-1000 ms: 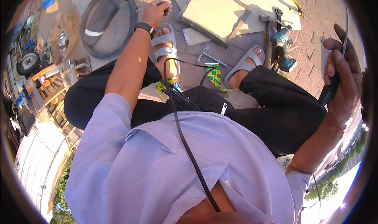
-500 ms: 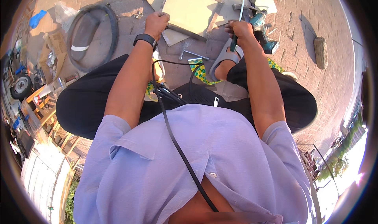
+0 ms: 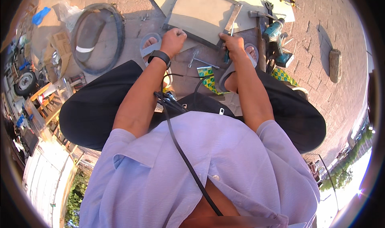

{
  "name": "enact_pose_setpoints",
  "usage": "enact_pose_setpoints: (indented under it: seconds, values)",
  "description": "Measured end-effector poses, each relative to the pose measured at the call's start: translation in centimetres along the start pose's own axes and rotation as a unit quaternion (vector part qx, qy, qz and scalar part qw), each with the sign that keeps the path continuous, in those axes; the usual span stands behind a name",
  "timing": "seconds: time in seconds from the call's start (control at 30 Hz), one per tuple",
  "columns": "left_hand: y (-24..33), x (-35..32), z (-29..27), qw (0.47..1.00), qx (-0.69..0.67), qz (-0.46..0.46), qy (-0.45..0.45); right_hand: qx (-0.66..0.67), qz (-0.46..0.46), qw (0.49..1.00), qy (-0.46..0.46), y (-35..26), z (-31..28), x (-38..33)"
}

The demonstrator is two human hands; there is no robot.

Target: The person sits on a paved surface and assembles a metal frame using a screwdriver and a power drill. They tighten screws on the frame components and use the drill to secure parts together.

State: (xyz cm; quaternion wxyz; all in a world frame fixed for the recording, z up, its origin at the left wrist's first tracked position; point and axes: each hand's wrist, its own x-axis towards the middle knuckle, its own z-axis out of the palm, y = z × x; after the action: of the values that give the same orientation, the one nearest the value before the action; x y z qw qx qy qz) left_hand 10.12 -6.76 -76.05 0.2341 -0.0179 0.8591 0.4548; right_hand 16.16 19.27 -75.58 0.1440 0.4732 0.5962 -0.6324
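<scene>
In front of me a beige panel with a dark frame [image 3: 199,12] lies on paving. My left hand [image 3: 173,41] is closed at its near left edge, fingers curled in; whatever they may hold is hidden. At the panel's near right corner, my right hand [image 3: 234,45] is closed round a screwdriver [image 3: 227,57]. Its dark teal handle points toward me, and the thin blade rises past the frame's right side. Between my feet rests a T-shaped metal wrench [image 3: 203,62], close to a green-and-yellow patterned strip [image 3: 207,79].
On the right lie a hammer [image 3: 260,15], a teal cordless drill [image 3: 276,37] and a stone-like block [image 3: 335,65]. A black tyre [image 3: 121,37] is at the left. Other pale boards [image 3: 245,3] lie behind the panel. A black cable [image 3: 176,141] hangs down my front.
My left hand has come off the panel's left corner toward me and curled in. My right hand has brought the screwdriver left to the panel's near right corner.
</scene>
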Motion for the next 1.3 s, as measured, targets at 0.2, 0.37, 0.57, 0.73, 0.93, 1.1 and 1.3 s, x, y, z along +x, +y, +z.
enact_pose_setpoints:
  seconds: [0.2, 0.37, 0.57, 0.73, 0.93, 1.1, 1.3]
  values:
    - [2.3, -0.6, -1.7, 1.000, -0.015, -0.016, -0.021, -0.001, -0.105, 0.992, -0.077, -4.8, -1.1, -5.0]
    - [4.1, -1.6, -2.8, 0.989, -0.131, -0.049, -0.041, -0.061, -0.098, 0.993, -0.039, -9.6, -0.2, -13.9]
    - [8.0, -5.7, -3.7, 0.971, -0.211, -0.083, -0.077, -0.165, -0.154, 0.974, -0.012, -6.9, -2.4, -17.5]
    - [10.1, -7.6, -3.0, 0.965, -0.250, -0.049, -0.069, -0.240, -0.183, 0.953, -0.003, -4.4, -0.9, -18.8]
    - [12.7, -7.0, -2.4, 0.965, -0.255, 0.055, -0.028, -0.036, -0.175, 0.980, -0.084, -4.2, 0.7, -19.9]
    - [15.2, -6.8, -2.3, 0.944, -0.319, 0.064, -0.046, 0.096, -0.184, 0.975, -0.083, -6.4, 1.3, -18.0]
    - [15.9, -4.7, -2.0, 0.927, -0.365, 0.085, -0.025, 0.149, -0.220, 0.960, -0.090, -8.3, 1.7, -15.3]
